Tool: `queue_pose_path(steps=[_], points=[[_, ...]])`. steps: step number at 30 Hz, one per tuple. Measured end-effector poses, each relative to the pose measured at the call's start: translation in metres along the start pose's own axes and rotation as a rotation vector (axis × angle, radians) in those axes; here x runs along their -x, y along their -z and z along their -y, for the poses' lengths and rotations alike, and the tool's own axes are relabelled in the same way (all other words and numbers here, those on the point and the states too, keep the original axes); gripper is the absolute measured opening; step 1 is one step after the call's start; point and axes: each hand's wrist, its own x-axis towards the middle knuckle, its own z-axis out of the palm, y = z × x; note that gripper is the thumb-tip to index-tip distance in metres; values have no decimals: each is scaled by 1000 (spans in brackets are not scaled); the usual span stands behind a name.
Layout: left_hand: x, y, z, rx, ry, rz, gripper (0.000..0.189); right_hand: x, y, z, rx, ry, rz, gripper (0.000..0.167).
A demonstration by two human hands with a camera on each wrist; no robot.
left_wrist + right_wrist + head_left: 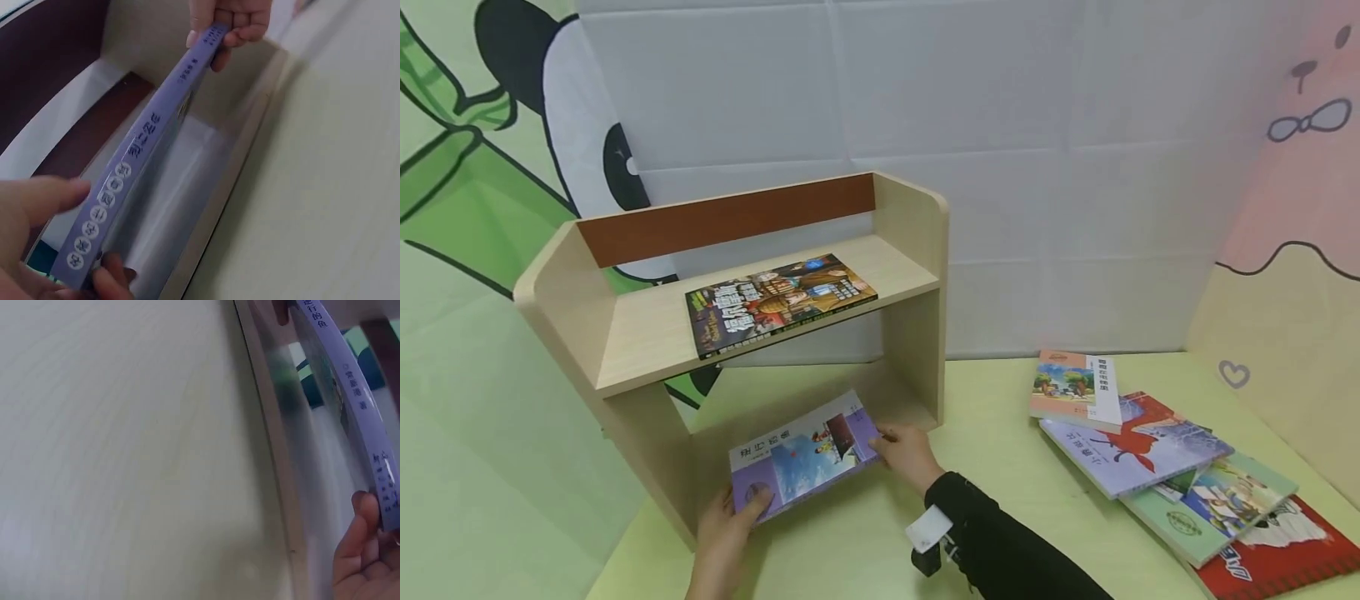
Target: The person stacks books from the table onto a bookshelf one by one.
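Both hands hold a purple book [808, 458], cover up, at the opening of the wooden shelf's [916, 354] lower compartment. At the book's left end, my left hand [724, 533] has its thumb on the cover and fingers underneath. The right hand [912, 457] pinches the opposite end. Seen from the left wrist, the purple spine [150, 140] runs between the two hands, above the shelf's bottom board. The right wrist view shows my right hand [369, 550] gripping the spine's end. A dark illustrated comic book [778, 304] lies flat on the upper board.
On the right of the pale table [985, 533] lies an overlapping pile: an orange and white book [1071, 392], a lilac book with a red figure [1138, 442], a green book [1217, 504] and a red one [1292, 554]. A white cloth wall [1000, 183] stands behind.
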Motion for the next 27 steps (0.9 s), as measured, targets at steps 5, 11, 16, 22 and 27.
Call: queue_pose_path(steps=[5,11,16,22,27], points=[[-4,1,4,-252,-33,25,98,-5,-11,-13,19,-46,-72,21],[-5,1,4,-536,-194,-59,90,-9,-18,-23,-41,-86,16,39],[-8,-1,2,-731,-253,-132,89,-14,-19,-28,64,-48,150,61],[-12,-6,8,-830,-344,-229,76,-18,-23,-36,252,74,47,59],[-18,-7,9,-834,-363,-240,71,-23,-24,-42,357,129,-30,52]])
